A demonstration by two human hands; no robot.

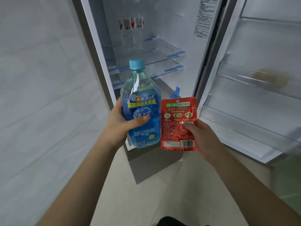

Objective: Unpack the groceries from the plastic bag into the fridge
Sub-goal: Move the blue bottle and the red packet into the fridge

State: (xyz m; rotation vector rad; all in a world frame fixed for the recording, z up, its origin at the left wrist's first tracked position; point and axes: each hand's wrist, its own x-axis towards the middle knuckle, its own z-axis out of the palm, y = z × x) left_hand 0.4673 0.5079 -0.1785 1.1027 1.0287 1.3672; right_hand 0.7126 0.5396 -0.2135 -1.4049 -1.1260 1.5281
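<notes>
My left hand (119, 123) gripped the blue bottle (140, 106); my right hand (201, 137) pinched the red packet (179, 124) just beside it, before the open fridge (162, 46).

Blurred yellowish item (271, 78) in door shelf (244, 74)

We read the blue bottle (141, 110) first: its label carries yellow characters 高能战拍天天送 across the upper band, and below them the white brand script 海之言, partly covered by a thumb. Smaller white print lower on that label is too fine for us to make out.

On the red pouch (178, 123) we read a green strip, 国民下饭菜 and 香飘全世界, then 乌江 beneath it. A barcode sits at its lower right; digits unreadable.

The printed sticker (205, 17) on the fridge's inner wall is blurred. Labels on the two clear bottles (132, 32) inside are illegible.
</notes>
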